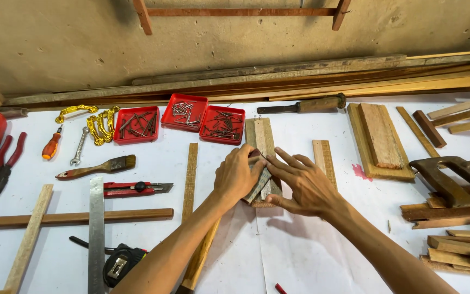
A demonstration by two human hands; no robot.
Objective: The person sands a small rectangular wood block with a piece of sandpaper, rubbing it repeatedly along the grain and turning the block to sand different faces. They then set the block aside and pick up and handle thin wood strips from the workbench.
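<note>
Wood block (260,182) pinched by left hand (237,177), right hand (303,185) fingers spread flat on it, over plank (260,133), white bench (311,250), nail trays (184,112), bare plaster wall (82,43)

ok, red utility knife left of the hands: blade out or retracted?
Out. The red utility knife lies flat on the white table, with a grey blade tip projecting past its right end. Neither hand touches it.
</note>
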